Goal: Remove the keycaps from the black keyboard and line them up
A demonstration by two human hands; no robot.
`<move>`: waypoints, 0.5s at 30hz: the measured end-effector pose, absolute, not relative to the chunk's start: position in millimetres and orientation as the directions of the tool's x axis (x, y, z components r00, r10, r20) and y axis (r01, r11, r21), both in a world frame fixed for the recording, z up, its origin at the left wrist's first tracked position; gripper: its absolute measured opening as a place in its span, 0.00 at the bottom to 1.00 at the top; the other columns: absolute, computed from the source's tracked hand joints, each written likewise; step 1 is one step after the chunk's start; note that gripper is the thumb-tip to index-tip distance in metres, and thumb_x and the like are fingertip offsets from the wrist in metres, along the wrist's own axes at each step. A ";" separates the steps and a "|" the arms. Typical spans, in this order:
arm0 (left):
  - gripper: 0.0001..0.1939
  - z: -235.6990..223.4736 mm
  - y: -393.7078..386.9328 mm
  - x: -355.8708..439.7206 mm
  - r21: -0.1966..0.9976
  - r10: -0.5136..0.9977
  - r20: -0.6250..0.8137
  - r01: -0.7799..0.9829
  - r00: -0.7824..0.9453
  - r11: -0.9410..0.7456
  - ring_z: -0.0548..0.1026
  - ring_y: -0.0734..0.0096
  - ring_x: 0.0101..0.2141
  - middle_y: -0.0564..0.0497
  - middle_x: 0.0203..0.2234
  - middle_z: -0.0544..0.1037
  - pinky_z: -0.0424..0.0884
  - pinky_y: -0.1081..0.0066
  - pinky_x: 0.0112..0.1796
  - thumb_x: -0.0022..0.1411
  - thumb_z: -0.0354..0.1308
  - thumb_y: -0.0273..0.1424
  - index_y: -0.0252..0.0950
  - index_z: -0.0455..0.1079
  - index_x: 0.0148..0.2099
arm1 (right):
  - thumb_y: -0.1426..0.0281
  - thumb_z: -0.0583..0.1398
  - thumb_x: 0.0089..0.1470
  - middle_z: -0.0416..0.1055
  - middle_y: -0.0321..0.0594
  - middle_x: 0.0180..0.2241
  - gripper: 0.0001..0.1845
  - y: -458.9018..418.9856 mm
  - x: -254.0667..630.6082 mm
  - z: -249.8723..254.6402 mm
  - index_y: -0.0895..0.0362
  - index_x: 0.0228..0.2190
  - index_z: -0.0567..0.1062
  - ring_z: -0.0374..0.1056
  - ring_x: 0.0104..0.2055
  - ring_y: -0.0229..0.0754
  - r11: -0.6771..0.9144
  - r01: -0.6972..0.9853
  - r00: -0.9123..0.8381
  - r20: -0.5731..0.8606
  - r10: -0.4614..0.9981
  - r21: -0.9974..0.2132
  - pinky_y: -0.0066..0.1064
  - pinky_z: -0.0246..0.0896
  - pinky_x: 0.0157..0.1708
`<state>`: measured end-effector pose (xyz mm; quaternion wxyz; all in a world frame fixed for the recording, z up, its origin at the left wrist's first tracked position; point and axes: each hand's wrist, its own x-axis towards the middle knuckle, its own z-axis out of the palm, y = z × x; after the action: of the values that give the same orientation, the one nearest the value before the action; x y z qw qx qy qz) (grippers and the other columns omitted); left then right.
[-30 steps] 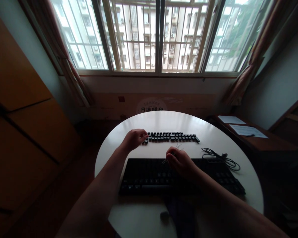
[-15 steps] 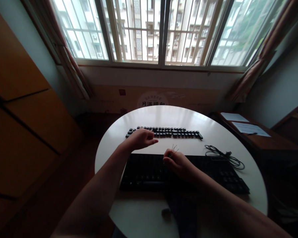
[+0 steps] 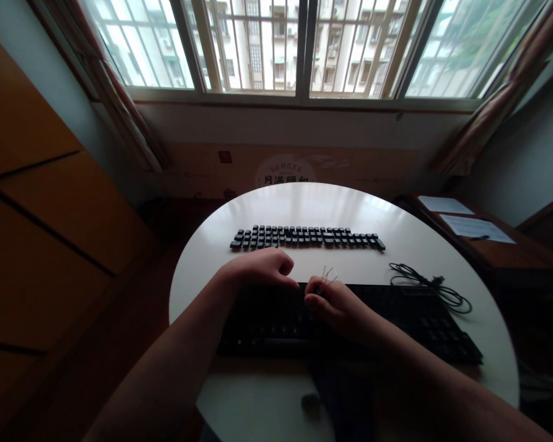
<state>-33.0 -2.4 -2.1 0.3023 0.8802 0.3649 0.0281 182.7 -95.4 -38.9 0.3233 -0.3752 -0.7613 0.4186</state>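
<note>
A black keyboard (image 3: 396, 319) lies across the near half of a round white table (image 3: 212, 258). Beyond it, loose black keycaps (image 3: 304, 236) are laid out in rows. My left hand (image 3: 260, 269) hovers at the keyboard's far left edge, fingers curled and pinched together; whether anything is between them is hidden. My right hand (image 3: 334, 304) rests over the keyboard's middle, closed on a thin wire keycap puller (image 3: 326, 274) whose prongs stick up past my fingers.
A black cable (image 3: 426, 285) lies coiled at the table's right, next to the keyboard. A small dark object (image 3: 309, 402) sits near the table's front edge. A low wooden bench with papers (image 3: 474, 228) stands right; wooden cabinets (image 3: 41, 202) stand left.
My left hand has drawn back from the left end of the keycap rows toward the keyboard and curled into a pinch. The right hand stayed over the keyboard, still holding the puller.
</note>
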 end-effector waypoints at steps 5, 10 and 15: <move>0.20 -0.3 -2.4 -32.8 0.531 0.650 -0.245 0.660 0.719 -0.531 0.61 0.75 0.20 0.57 0.16 0.64 0.51 0.72 0.20 0.52 0.63 0.46 0.36 0.65 0.23 | 0.61 0.55 0.63 0.62 0.29 0.19 0.12 -94.1 183.5 -41.2 0.56 0.32 0.67 0.54 0.20 0.33 0.363 0.306 -0.519 0.165 0.839 -0.880 0.24 0.51 0.23; 0.19 1.9 -3.1 -30.4 0.455 0.646 -0.339 0.721 0.684 -0.523 0.65 0.73 0.23 0.57 0.20 0.68 0.55 0.72 0.22 0.52 0.63 0.47 0.36 0.67 0.27 | 0.62 0.54 0.63 0.61 0.29 0.19 0.12 -95.2 183.7 -39.5 0.56 0.32 0.67 0.53 0.20 0.32 0.371 0.315 -0.543 0.155 0.826 -0.874 0.24 0.51 0.23; 0.18 2.2 -4.1 -30.0 0.443 0.656 -0.352 0.736 0.668 -0.511 0.67 0.72 0.24 0.56 0.21 0.70 0.56 0.72 0.22 0.52 0.62 0.47 0.37 0.69 0.28 | 0.64 0.56 0.62 0.62 0.30 0.21 0.10 -96.8 182.6 -36.1 0.56 0.31 0.68 0.55 0.22 0.33 0.437 0.340 -0.581 0.179 0.794 -0.833 0.24 0.51 0.25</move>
<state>-30.0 -4.1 2.2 0.2881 0.8665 0.4016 -0.0695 182.6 -96.8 -36.1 0.2880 -0.3555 -0.7971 0.3942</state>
